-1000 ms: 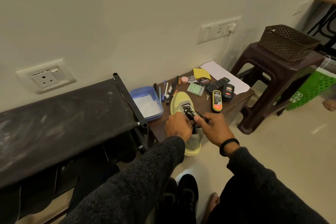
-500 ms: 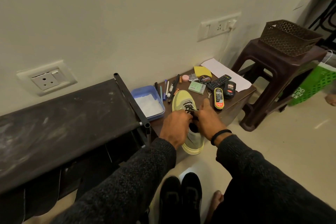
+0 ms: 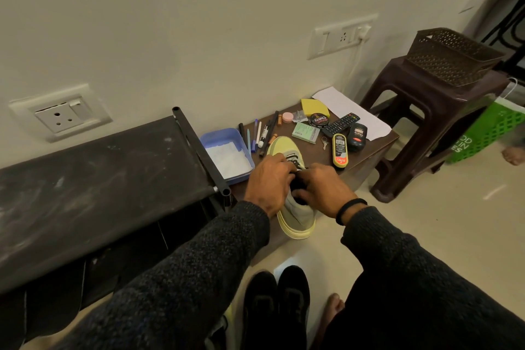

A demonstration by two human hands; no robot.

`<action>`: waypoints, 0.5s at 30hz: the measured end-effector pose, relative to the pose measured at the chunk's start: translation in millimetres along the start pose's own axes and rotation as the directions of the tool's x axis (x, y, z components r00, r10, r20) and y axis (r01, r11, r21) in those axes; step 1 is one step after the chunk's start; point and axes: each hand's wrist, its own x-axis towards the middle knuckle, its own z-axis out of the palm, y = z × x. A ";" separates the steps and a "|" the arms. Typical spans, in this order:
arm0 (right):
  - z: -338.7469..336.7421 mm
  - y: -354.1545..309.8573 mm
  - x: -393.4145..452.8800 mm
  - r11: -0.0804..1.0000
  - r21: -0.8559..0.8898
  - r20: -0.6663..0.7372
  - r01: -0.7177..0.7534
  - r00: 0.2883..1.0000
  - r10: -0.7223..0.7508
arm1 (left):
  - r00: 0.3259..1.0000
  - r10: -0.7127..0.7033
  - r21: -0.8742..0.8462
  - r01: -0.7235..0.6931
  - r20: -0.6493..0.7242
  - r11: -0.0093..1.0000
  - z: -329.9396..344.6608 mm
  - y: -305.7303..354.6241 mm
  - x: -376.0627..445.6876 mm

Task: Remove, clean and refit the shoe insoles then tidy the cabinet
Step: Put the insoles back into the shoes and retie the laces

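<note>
A yellow-green sneaker (image 3: 298, 217) with black laces lies on the low brown table (image 3: 377, 148), its heel over the table's front edge. My left hand (image 3: 270, 183) grips the shoe's left side near the laces. My right hand (image 3: 324, 189) is closed on the shoe at its opening, fingers at the tongue and collar. The inside of the shoe and any insole are hidden by my hands. The black shoe cabinet (image 3: 93, 185) stands to the left, with dark shoes on its lower shelf.
On the table lie a blue tray (image 3: 227, 150) with a white cloth, several pens (image 3: 260, 133), a polish tin (image 3: 318, 120), a remote (image 3: 341, 124), polish applicators (image 3: 339, 150), a yellow sponge (image 3: 311, 106) and paper. A brown stool (image 3: 426, 111) bears a basket (image 3: 451, 55). Black shoes (image 3: 277, 307) sit on the floor.
Both hands have shifted from the laces toward the shoe's opening, the right hand now curling over the collar. The shoe stays on the table.
</note>
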 end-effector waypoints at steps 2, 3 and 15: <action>-2.7 -0.1 -6.0 0.998 0.057 -0.024 0.027 0.999 -0.025 | 1.000 0.005 -0.011 -0.006 -0.008 1.000 -2.3 1.2 0.5; -3.8 -0.8 -9.3 0.996 0.079 -0.038 0.037 0.999 -0.035 | 1.000 0.006 -0.020 -0.006 -0.008 1.000 -2.7 2.3 0.8; 12.2 7.7 -18.9 0.978 0.193 -0.171 -0.074 0.979 0.108 | 0.998 0.060 0.162 -0.061 0.011 0.985 3.1 6.1 -11.0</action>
